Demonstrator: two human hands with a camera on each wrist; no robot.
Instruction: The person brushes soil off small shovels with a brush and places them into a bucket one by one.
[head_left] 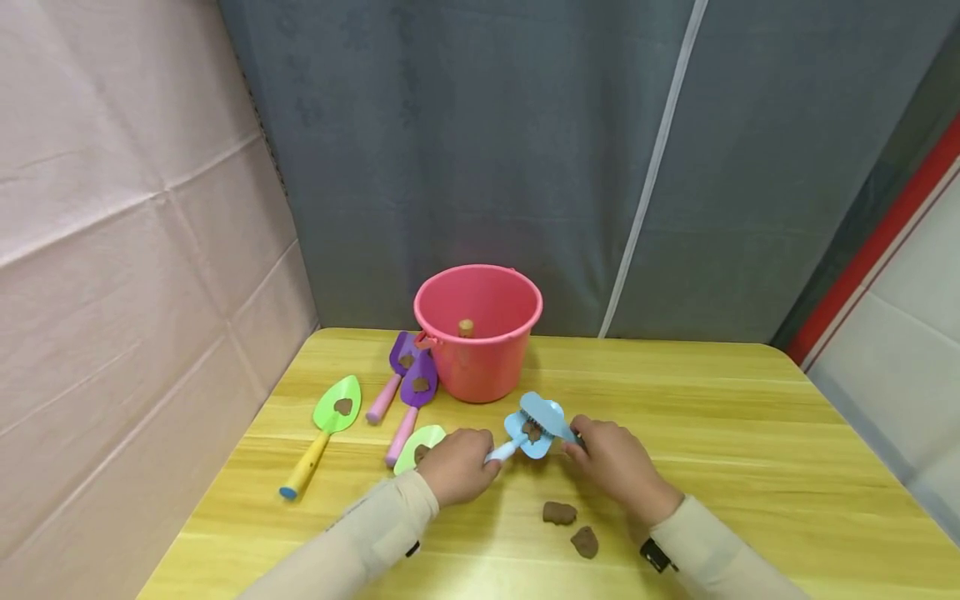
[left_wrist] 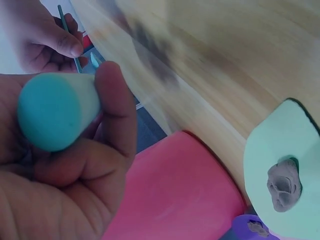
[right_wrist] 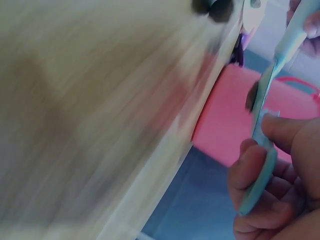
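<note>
near the red bucket (head_left: pixel 483 367), on its near right side, a light blue flower-shaped shovel (head_left: pixel 536 448) slanted, scoop away from the person and rightward; the fingers of the left hand (head_left: pixel 459 468) were curled round its pale handle, behind the scoop. a blue toothed tool (head_left: pixel 546 414), pinched in the fingers of the right hand (head_left: pixel 611 460), pointed toward the bucket above the scoop, which bore a rough brown lump (head_left: pixel 532 431).

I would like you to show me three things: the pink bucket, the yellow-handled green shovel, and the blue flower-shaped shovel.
Pink bucket (head_left: pixel 483 368): head view, on its front outer wall.
Yellow-handled green shovel (head_left: pixel 318 445): head view, on the handle's upper part.
Blue flower-shaped shovel (head_left: pixel 537 449): head view, on its lower petal.
</note>
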